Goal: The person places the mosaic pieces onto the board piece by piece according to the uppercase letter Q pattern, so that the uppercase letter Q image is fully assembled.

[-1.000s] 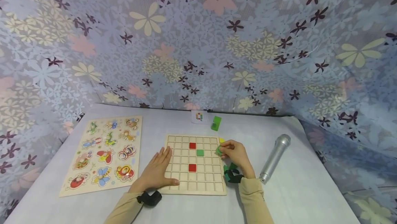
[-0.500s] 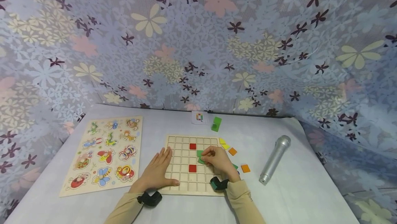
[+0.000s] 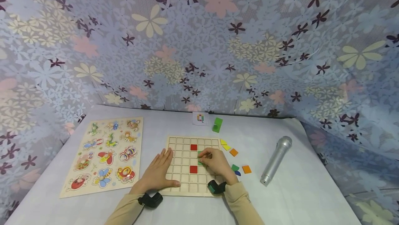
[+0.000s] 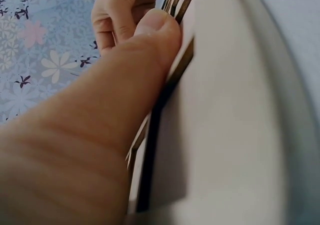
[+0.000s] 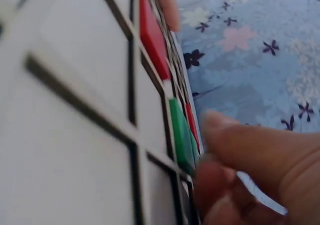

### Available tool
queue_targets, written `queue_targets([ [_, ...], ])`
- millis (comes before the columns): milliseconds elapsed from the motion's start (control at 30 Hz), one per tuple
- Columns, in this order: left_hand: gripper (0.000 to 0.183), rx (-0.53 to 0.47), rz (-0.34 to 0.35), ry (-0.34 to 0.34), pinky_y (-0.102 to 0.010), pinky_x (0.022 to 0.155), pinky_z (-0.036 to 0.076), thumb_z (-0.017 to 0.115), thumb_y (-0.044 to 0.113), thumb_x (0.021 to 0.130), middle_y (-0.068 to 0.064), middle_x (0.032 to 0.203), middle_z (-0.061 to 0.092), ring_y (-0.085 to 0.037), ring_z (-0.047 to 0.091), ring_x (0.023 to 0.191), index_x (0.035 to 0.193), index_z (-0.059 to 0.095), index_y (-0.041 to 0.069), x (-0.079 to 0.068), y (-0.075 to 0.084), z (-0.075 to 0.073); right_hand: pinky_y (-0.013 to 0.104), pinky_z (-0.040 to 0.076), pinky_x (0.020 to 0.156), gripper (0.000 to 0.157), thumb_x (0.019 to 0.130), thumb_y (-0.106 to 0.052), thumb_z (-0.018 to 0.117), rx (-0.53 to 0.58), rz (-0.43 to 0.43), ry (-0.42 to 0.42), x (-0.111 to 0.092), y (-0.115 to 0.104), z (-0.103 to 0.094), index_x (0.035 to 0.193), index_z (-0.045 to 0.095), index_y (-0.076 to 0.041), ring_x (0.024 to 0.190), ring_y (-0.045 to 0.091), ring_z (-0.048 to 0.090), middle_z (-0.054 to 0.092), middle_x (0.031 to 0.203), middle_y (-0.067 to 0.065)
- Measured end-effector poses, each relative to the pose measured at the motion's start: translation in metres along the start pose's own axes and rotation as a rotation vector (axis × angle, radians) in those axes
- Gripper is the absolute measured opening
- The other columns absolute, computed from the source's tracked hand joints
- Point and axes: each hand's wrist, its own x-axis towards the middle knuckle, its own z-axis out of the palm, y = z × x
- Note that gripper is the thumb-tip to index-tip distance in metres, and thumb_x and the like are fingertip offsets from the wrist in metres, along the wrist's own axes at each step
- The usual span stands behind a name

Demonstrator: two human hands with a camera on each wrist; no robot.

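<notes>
A wooden grid board (image 3: 184, 187) lies on the table. My left hand (image 3: 156, 173) rests spread on its left edge, the thumb (image 4: 150, 27) along the near part. My right hand (image 3: 217, 162) is over the middle of the board, its bent fingertips at the green square tiles (image 3: 200, 161), partly covering them. In the right wrist view, a green tile (image 5: 181, 135) sits in a cell, with thumb and fingers close beside it and not visibly around it. A red tile (image 3: 194, 147) lies farther back in the grid, another red tile (image 3: 193, 169) nearer.
Right of the board lie yellow pieces (image 3: 224, 144), an orange tile (image 3: 246, 169), a green piece (image 3: 235, 167) and a blue piece (image 3: 238, 173). Behind are a pattern card (image 3: 201, 118) and a green block (image 3: 217, 125). An insect puzzle (image 3: 104, 155) lies left, a silver microphone (image 3: 276, 160) right.
My right hand has brought a green tile from the board's right side to the cell in front of the other green tile. The left hand has stayed in place.
</notes>
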Motion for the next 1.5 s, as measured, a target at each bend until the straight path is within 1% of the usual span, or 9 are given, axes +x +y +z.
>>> queue_targets([
  [133,0.119,0.002,0.002,0.000,-0.053,0.122,0.012,0.070,0.065,0.074,-0.023,0.161,0.012,-0.040,0.008,0.150,0.152,0.017,-0.006,0.000,-0.001,0.001,0.019,0.047,0.056,0.012,0.089,-0.010,0.068,0.063,0.064,0.113,0.002,0.009,-0.013,0.101,0.071,-0.008,0.069,0.012,0.061,0.071,0.093,0.008],
  [300,0.119,0.008,0.000,0.008,-0.053,0.122,0.013,0.070,0.066,0.073,-0.022,0.162,0.012,-0.039,0.008,0.151,0.152,0.017,-0.005,0.001,-0.002,0.003,0.021,0.043,0.048,0.033,0.088,-0.010,0.067,-0.016,0.168,0.278,0.000,0.026,-0.037,0.121,0.065,-0.005,0.068,0.023,0.062,0.069,0.115,0.018],
  [433,0.118,0.004,0.000,0.007,-0.053,0.122,0.012,0.070,0.065,0.073,-0.022,0.162,0.012,-0.039,0.008,0.150,0.152,0.017,-0.005,0.000,-0.002,0.002,0.036,0.056,0.073,0.049,0.085,-0.009,0.068,-0.071,0.262,0.327,-0.002,0.041,-0.048,0.133,0.056,-0.005,0.100,0.035,0.066,0.063,0.129,0.018],
  [567,0.118,-0.004,0.002,0.007,-0.053,0.122,0.012,0.071,0.065,0.073,-0.022,0.161,0.012,-0.040,0.008,0.150,0.152,0.018,-0.006,0.000,-0.002,0.002,0.049,0.048,0.103,0.053,0.086,-0.007,0.068,-0.021,0.295,0.333,0.000,0.049,-0.051,0.136,0.053,-0.005,0.126,0.039,0.055,0.062,0.132,0.017],
  [733,0.118,-0.013,0.010,0.018,-0.055,0.121,0.013,0.071,0.064,0.073,-0.023,0.161,0.012,-0.041,0.009,0.150,0.151,0.018,-0.006,0.000,-0.001,0.001,0.049,0.047,0.103,0.052,0.083,-0.005,0.071,0.012,0.276,0.362,0.000,0.051,-0.050,0.133,0.056,-0.005,0.121,0.038,0.059,0.067,0.124,0.017],
  [1000,0.118,0.016,-0.002,-0.002,-0.053,0.122,0.011,0.070,0.065,0.074,-0.022,0.161,0.011,-0.040,0.008,0.150,0.152,0.017,-0.006,0.000,0.001,0.000,0.051,0.052,0.093,0.047,0.080,-0.007,0.074,-0.108,0.242,0.377,-0.002,0.047,-0.047,0.126,0.062,-0.007,0.110,0.038,0.065,0.072,0.113,0.016],
  [1233,0.118,0.009,0.001,0.002,-0.053,0.122,0.012,0.070,0.065,0.074,-0.022,0.161,0.012,-0.040,0.008,0.150,0.152,0.016,-0.006,-0.001,0.002,-0.002,0.040,0.054,0.075,0.025,0.083,-0.008,0.069,-0.161,0.267,0.342,0.000,0.043,-0.047,0.108,0.071,-0.007,0.091,0.028,0.067,0.071,0.102,0.015],
  [1400,0.119,0.010,0.005,0.001,-0.053,0.122,0.012,0.069,0.066,0.074,-0.022,0.161,0.011,-0.040,0.008,0.150,0.152,0.016,-0.006,0.000,0.000,0.000,0.032,0.053,0.067,0.022,0.086,-0.013,0.069,-0.083,0.259,0.331,0.004,0.038,-0.049,0.106,0.072,-0.004,0.088,0.027,0.067,0.072,0.100,0.017],
  [1500,0.118,0.016,0.005,-0.005,-0.053,0.122,0.011,0.069,0.066,0.074,-0.022,0.161,0.010,-0.040,0.007,0.150,0.152,0.015,-0.005,0.001,-0.002,0.001,0.024,0.050,0.058,0.023,0.090,-0.013,0.066,0.030,0.259,0.321,0.009,0.029,-0.046,0.110,0.071,-0.003,0.072,0.019,0.066,0.072,0.096,0.017],
])
